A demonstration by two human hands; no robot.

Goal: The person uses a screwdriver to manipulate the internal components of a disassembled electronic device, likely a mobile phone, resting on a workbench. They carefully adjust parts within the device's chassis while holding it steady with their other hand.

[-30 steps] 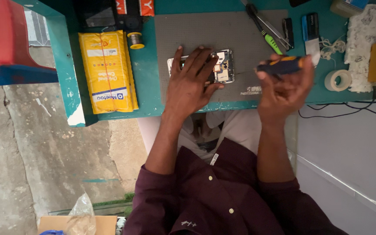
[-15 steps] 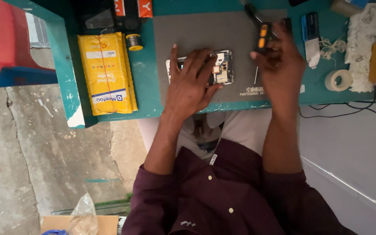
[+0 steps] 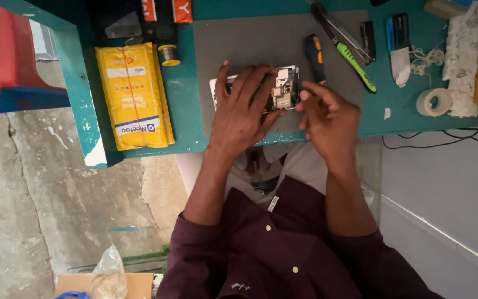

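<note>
The person wears a dark maroon button-up shirt (image 3: 272,249) with pale buttons, its long sleeves pushed up the forearms, over what seems a white undershirt (image 3: 300,163).

Soft, even daylight, moderately bright, without glare. Faint shadows under the hands (image 3: 283,113) on the table (image 3: 186,119). Sharp at centre, slightly soft toward the edges. Mild wide-angle bending at the corners. Darker lower half.

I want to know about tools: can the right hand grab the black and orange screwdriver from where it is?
Probably yes. The right hand sits just below the black and orange screwdriver, which lies loose on the grey mat with nothing between them.
</note>
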